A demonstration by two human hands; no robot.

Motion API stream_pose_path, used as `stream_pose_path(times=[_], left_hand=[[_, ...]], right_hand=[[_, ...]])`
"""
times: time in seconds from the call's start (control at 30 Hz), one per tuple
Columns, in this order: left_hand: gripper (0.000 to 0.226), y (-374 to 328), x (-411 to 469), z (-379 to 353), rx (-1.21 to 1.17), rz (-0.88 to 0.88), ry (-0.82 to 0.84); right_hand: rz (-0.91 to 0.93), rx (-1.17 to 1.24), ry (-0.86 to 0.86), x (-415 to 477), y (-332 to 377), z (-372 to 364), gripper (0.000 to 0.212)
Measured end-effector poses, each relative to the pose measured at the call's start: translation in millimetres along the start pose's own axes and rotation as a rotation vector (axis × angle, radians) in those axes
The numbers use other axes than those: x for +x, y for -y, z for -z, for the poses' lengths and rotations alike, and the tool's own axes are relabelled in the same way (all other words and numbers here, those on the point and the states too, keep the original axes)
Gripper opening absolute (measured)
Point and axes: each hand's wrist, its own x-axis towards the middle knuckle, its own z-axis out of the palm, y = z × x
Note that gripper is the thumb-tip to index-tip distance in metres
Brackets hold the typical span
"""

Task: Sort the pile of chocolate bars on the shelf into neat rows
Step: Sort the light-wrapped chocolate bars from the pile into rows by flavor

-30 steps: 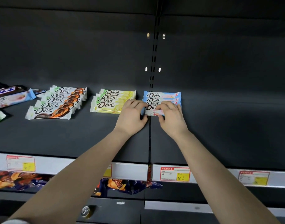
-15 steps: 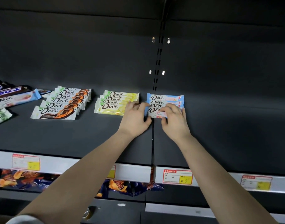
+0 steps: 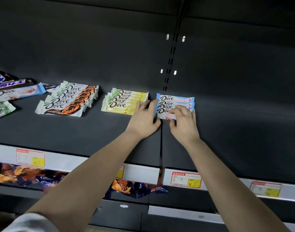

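Observation:
Three rows of Dove bars lie on the dark shelf [image 3: 93,131]: orange-and-white bars [image 3: 68,99] at the left, yellow bars [image 3: 125,102] in the middle, and light blue bars [image 3: 175,100] on the right. My left hand [image 3: 143,119] holds the left end of the front blue bar [image 3: 165,113], fingers along its end and thumb at its near edge. Over the same bar's right part, my right hand [image 3: 183,126] curls its fingers, with the thumb below it. A loose pile of mixed bars [image 3: 11,91] lies at the far left.
The shelf right of the blue row is bare dark metal. A white price rail [image 3: 140,173] with red and yellow tags runs along the front edge. Bagged snacks [image 3: 123,186] sit on the lower shelf. A slotted upright [image 3: 170,61] divides the back wall.
Both hands stay on the front blue bar, and the right hand's fingers have crept a little further over it. The view has shifted slightly; the rows have not moved.

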Motion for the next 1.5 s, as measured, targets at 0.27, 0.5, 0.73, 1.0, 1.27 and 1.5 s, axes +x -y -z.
stream_pose_path(times=[0.27, 0.5, 0.73, 1.0, 1.27, 1.5], left_hand=[[0.063, 0, 1, 0, -0.01, -0.01, -0.018], [0.07, 21, 5, 20, 0.122, -0.103, 0.006], [0.076, 80, -13, 68, 0.231, -0.002, 0.002], [0.082, 158, -39, 141, 0.295, 0.108, -0.044], [0.09, 254, -73, 210, 0.392, 0.257, -0.05], [0.078, 325, -101, 251, 0.379, 0.395, -0.035]], right_hand=[[0.027, -0.012, -0.025, 0, 4, 2, 0.034], [0.197, -0.051, -0.057, 5, 18, 11, 0.03], [0.26, 0.134, -0.074, 34, 81, 11, 0.045], [0.304, 0.187, 0.013, 53, 198, -33, 0.054], [0.404, 0.224, 0.16, 71, 308, -82, 0.062], [0.482, 0.192, 0.199, 98, 385, -117, 0.058]])
